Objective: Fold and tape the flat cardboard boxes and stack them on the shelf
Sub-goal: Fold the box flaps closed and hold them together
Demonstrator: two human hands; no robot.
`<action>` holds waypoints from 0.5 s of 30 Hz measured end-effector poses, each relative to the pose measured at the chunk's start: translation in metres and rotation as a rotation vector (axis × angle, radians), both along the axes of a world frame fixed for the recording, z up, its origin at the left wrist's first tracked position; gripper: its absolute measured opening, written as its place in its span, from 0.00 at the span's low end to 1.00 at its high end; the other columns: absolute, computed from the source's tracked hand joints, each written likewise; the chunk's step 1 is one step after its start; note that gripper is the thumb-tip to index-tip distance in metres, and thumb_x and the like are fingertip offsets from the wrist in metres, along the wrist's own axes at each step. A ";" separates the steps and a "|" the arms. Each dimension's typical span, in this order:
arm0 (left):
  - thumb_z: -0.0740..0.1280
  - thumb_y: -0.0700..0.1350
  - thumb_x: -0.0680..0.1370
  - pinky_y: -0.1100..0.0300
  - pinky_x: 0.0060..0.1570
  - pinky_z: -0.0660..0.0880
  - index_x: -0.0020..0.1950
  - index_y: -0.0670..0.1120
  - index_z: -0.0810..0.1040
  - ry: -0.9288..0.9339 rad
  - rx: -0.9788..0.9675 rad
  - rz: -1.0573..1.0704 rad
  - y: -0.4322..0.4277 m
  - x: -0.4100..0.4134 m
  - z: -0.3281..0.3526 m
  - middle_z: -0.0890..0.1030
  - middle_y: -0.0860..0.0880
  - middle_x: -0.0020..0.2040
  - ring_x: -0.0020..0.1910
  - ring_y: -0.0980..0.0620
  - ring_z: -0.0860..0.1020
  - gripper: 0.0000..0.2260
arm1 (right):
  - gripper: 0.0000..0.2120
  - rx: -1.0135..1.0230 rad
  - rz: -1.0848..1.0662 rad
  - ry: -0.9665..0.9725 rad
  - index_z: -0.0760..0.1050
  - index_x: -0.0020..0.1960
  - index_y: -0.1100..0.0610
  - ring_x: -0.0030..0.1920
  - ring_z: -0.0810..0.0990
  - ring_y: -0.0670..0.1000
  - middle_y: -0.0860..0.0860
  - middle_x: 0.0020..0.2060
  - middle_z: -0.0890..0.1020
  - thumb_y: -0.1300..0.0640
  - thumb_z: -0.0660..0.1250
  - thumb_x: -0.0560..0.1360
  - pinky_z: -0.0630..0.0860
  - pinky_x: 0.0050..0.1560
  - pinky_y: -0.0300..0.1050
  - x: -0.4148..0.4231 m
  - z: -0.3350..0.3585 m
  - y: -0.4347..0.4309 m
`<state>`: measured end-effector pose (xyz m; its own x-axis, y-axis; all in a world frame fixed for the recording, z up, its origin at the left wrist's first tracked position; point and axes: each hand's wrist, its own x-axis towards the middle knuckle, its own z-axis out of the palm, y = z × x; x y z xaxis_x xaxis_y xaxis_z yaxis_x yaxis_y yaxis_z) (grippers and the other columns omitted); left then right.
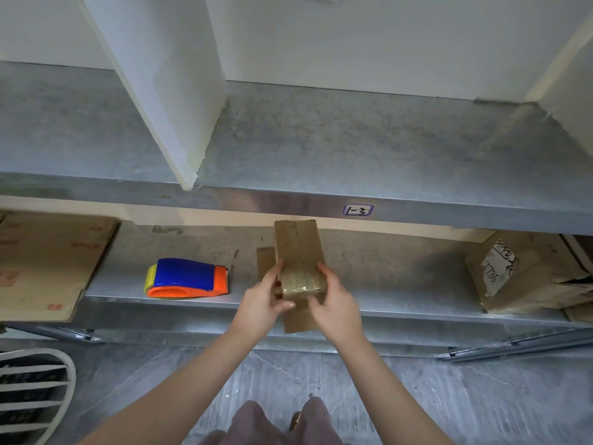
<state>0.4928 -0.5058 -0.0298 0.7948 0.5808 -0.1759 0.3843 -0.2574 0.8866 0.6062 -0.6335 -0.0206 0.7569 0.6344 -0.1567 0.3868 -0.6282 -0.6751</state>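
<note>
A small folded cardboard box (298, 252), taped along its top seam, is held over the front of the lower metal shelf (192, 301). My left hand (264, 303) grips its near left corner and my right hand (337, 300) grips its near right corner. Loose brown flaps (296, 317) hang below the box between my hands, and another flap (265, 261) sticks out on its left. A blue and orange tape dispenser (187, 279) lies on the same shelf, to the left of the box.
A large flat cardboard sheet (48, 261) rests on the lower shelf at far left. A worn box with a paper label (526, 271) sits at the right. The upper shelf (353, 146) has white dividers (173, 91). A white slatted basket (32, 393) stands on the floor at lower left.
</note>
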 end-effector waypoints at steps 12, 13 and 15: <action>0.75 0.52 0.71 0.52 0.67 0.63 0.72 0.60 0.64 0.201 0.290 -0.203 0.075 0.040 0.023 0.58 0.55 0.73 0.71 0.51 0.59 0.33 | 0.42 0.100 0.026 0.132 0.63 0.74 0.46 0.75 0.58 0.49 0.46 0.76 0.54 0.50 0.78 0.64 0.63 0.73 0.47 0.037 0.002 -0.026; 0.75 0.52 0.71 0.52 0.67 0.64 0.70 0.61 0.66 0.193 0.270 -0.204 0.077 0.043 0.023 0.58 0.56 0.73 0.71 0.52 0.59 0.31 | 0.41 0.097 0.041 0.143 0.65 0.73 0.46 0.74 0.58 0.46 0.46 0.76 0.53 0.51 0.79 0.64 0.63 0.73 0.45 0.044 0.003 -0.031; 0.74 0.52 0.72 0.53 0.66 0.66 0.70 0.61 0.66 0.195 0.186 -0.236 0.076 0.045 0.024 0.64 0.56 0.72 0.68 0.53 0.65 0.29 | 0.38 0.106 0.041 0.138 0.70 0.71 0.46 0.70 0.59 0.42 0.45 0.74 0.53 0.52 0.80 0.64 0.62 0.71 0.40 0.054 0.006 -0.037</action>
<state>0.5375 -0.4302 -0.0058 0.8727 0.4215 -0.2462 0.4524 -0.5091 0.7322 0.6606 -0.6709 -0.0147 0.7063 0.6826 -0.1877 0.3099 -0.5365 -0.7849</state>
